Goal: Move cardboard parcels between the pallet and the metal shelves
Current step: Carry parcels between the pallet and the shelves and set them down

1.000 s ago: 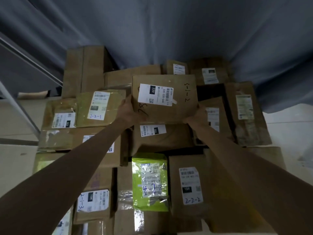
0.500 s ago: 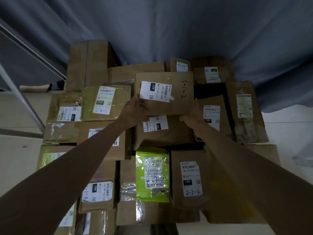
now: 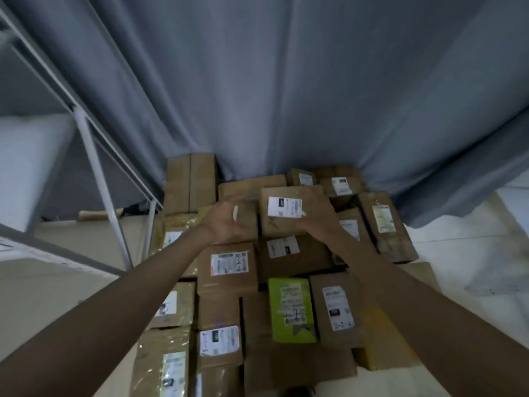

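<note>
A brown cardboard parcel (image 3: 282, 224) with a white label sits raised over the middle of a stack of parcels (image 3: 229, 270). My right hand (image 3: 319, 217) grips its right side, fingers over the top face. To the left of that parcel my left hand (image 3: 224, 222) is blurred, with its fingers spread, and holds nothing; a small gap separates it from the parcel's left edge. White metal shelves (image 3: 94, 167) stand at the left. The pallet itself is hidden under the stack.
A grey curtain (image 3: 286, 90) hangs close behind the stack. A lime-green parcel (image 3: 292, 308) lies near the front among several labelled brown ones. A tall box (image 3: 190, 181) stands at the back left. Pale floor (image 3: 472, 267) shows at the right.
My left hand has come off the parcel's left edge and opened. The right hand still holds the parcel. The view has tilted up, showing more curtain and shelving.
</note>
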